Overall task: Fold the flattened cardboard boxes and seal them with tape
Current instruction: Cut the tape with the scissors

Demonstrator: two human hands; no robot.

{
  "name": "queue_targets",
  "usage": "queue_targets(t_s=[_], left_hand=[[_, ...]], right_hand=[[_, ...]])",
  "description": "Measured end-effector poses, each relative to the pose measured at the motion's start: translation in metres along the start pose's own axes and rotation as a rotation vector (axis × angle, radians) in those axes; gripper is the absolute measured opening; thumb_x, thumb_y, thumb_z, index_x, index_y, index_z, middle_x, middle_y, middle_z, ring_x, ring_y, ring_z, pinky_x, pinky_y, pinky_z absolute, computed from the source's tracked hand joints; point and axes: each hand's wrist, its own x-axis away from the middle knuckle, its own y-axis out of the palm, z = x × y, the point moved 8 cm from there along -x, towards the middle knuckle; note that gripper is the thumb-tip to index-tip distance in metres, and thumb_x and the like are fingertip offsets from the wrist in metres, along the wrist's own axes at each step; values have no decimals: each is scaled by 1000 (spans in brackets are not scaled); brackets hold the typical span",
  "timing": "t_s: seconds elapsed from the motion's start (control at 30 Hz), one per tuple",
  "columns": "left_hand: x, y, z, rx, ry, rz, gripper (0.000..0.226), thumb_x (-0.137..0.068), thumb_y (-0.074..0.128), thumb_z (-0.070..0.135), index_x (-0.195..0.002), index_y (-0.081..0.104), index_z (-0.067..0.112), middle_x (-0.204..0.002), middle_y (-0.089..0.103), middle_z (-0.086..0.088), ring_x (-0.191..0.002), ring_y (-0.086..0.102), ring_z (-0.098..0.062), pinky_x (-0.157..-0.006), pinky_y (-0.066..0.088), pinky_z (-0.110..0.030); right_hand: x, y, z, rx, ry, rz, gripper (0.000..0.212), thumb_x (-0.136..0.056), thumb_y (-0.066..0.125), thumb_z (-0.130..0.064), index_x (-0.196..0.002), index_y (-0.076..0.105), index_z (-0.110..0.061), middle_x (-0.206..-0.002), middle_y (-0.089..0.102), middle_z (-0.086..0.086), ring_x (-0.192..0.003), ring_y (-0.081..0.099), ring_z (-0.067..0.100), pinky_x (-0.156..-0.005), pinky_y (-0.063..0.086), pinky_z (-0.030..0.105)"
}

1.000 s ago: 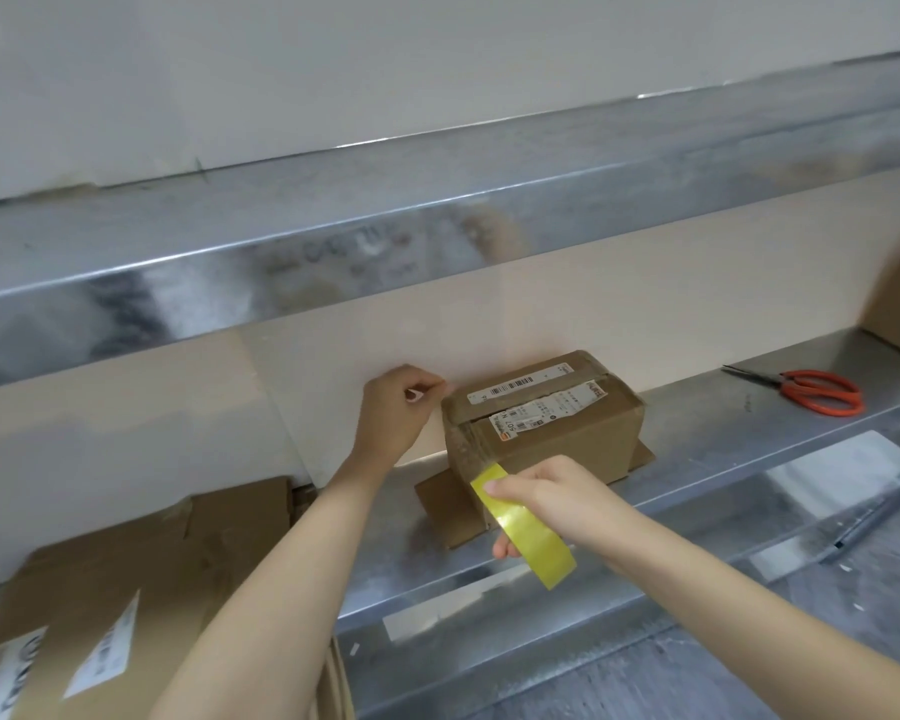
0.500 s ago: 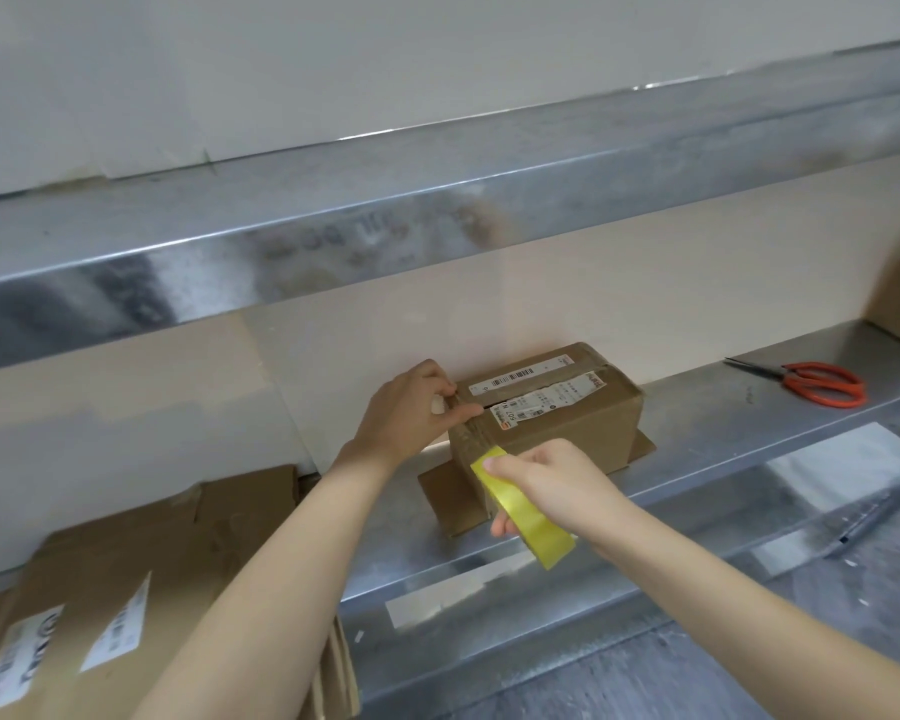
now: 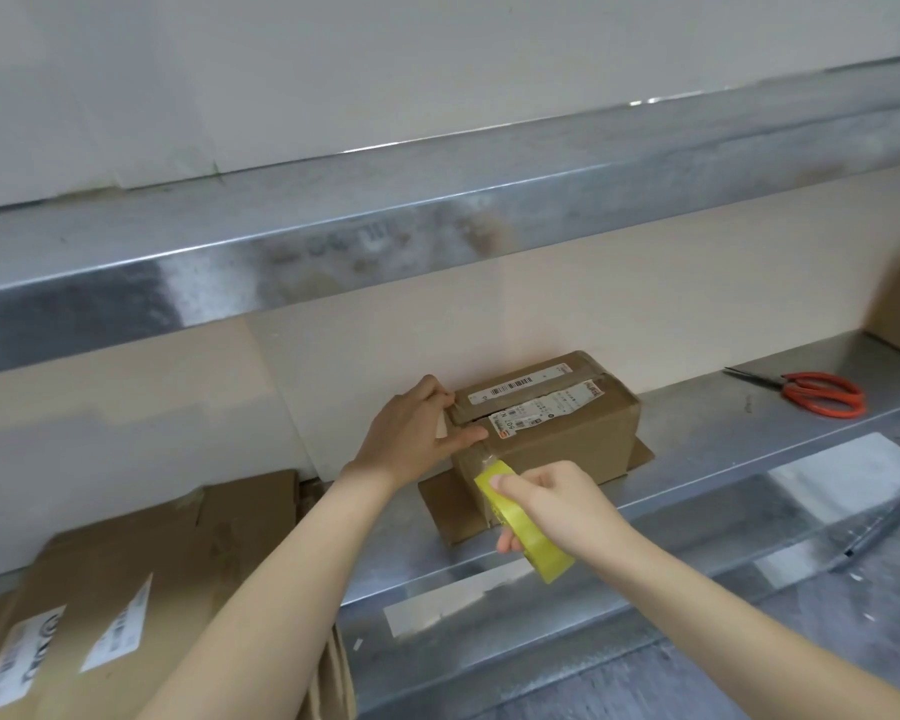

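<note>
Clamps the left hand (image 3: pixel 417 433) round the end of the folded cardboard box (image 3: pixel 552 433) on the shelf (image 3: pixel 739 423), grips the yellow tape roll (image 3: pixel 533 537) in the right hand (image 3: pixel 562 504), mid-seal apparently; leaves flattened boxes (image 3: pixel 126 579) unfolded.

The cardboard box (image 3: pixel 557 452) bears a label (image 3: pixel 544 407) reading "507" (the rest is too small).

One folded box (image 3: pixel 557 433), one tape roll (image 3: pixel 546 556), one pair of scissors (image 3: pixel 822 394)
</note>
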Motion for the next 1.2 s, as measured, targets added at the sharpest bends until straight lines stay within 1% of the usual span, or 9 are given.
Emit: queue_targets(t_s=[0.1,0.2,0.43,0.6,0.8,0.97,1.03,1.13,1.2], left_hand=[[2,5,-3,32,-33,-4,82,-78,52,74,-130,56,11,-122,50,4,-107,56,-23,-93,41,-30],[3,8,-4,48,-54,-2,77,-81,50,68,-132,55,10,-123,51,2,-107,57,-24,-94,40,-29],[-3,0,-9,247,-140,79,27,-99,52,25,-112,68,8,-108,60,-7,-100,59,-25,-89,44,-34],[-11,-3,-18,361,-297,182,17,-94,59,13,-100,74,9,-102,71,-6,-96,64,-21,-89,46,-29],[-17,3,-26,553,-332,183,18,-93,61,16,-105,75,17,-98,70,9,-94,61,-5,-78,38,-1],[-17,17,-39,812,-349,139,18,-93,62,17,-108,73,20,-107,71,7,-103,61,-3,-85,41,-8],[-17,21,-38,806,-318,100,21,-96,58,18,-112,71,22,-110,70,10,-104,60,1,-86,39,-4],[-23,25,-35,723,-226,39,24,-99,53,17,-113,68,29,-112,67,15,-109,58,1,-98,40,-15],[-26,23,-34,673,-204,15,24,-100,50,18,-111,69,27,-109,68,15,-105,57,3,-94,40,-14]], right_hand=[[-1,1,2,-41,6,-24,34,-94,54,-34,-80,68,-7,-67,73,9,-58,65,10,-74,54,32],[-2,0,0,-32,4,-40,34,-94,53,-33,-81,67,-6,-69,74,12,-58,65,10,-72,54,30],[-2,-2,-2,-49,14,-83,31,-94,54,-33,-81,64,-7,-72,74,14,-60,66,12,-75,55,32],[-3,-1,-3,-40,17,-96,33,-95,53,-35,-85,66,-6,-72,74,12,-62,65,11,-75,55,33],[-3,-10,-1,-100,43,-115,35,-95,55,-31,-93,68,1,-75,74,17,-60,66,14,-65,52,27],[-5,-10,2,-140,68,-133,33,-94,55,-31,-93,67,0,-76,73,19,-60,66,17,-64,53,29],[-6,-11,2,-143,69,-135,33,-94,55,-31,-94,67,0,-75,73,19,-60,65,17,-65,53,30],[-9,-12,2,-142,69,-137,31,-94,55,-31,-88,66,-3,-73,73,19,-59,65,18,-66,53,33],[-9,-12,3,-144,68,-140,30,-93,56,-31,-84,66,-4,-72,73,19,-59,65,19,-66,53,33]])
